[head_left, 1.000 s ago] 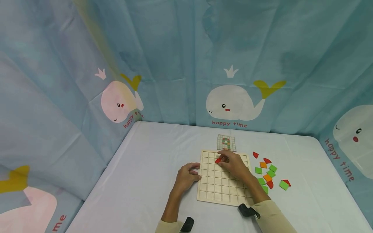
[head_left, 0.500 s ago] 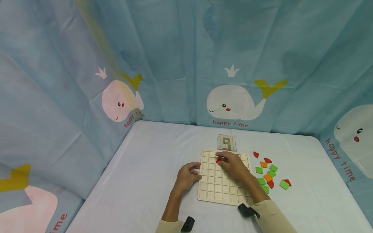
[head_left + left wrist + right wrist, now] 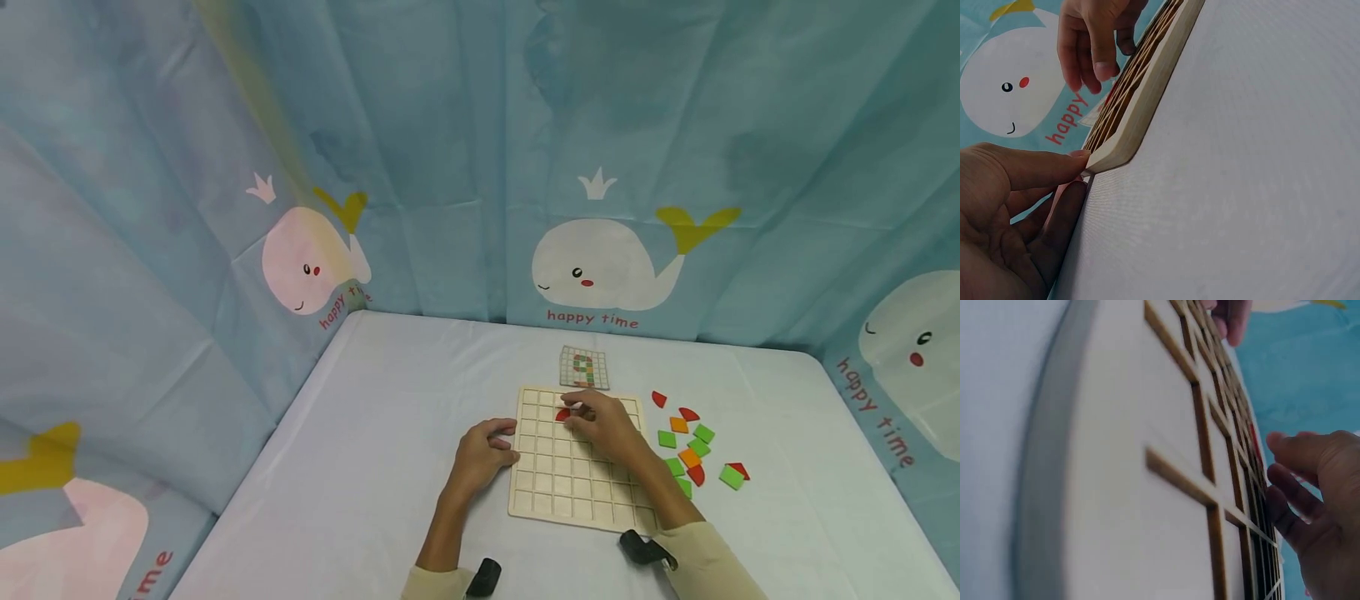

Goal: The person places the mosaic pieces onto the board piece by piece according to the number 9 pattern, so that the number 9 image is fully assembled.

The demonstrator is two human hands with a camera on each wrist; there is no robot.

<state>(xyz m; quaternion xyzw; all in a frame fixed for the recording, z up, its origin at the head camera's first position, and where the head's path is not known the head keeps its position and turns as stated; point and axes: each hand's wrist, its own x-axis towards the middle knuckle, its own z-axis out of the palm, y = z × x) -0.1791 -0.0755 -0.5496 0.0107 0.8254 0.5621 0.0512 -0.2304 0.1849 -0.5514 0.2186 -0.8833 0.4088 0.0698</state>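
A pale wooden grid board [image 3: 551, 483] lies on the white table, with a red quarter-circle tile [image 3: 562, 414] in a cell near its far side. My right hand [image 3: 603, 425] hovers just right of that tile, thumb and fingers apart and holding nothing in the right wrist view. At the board's left edge rests my left hand [image 3: 480, 457], relaxed fingers and thumb touching the rim. The left wrist view shows its thumb [image 3: 1054, 167] against the board's corner. The right hand covers some cells of the grid.
Beyond the board lies a pattern card [image 3: 582, 367] with a small coloured design. Right of the board are scattered loose tiles: several green squares [image 3: 667, 439], orange squares [image 3: 678, 425] and red quarter circles [image 3: 658, 399]. A whale-printed curtain [image 3: 450, 167] encloses the table.
My right fingers have let go of the red tile and drawn slightly right, so more of it shows on the board. The left hand stays at the board's edge.
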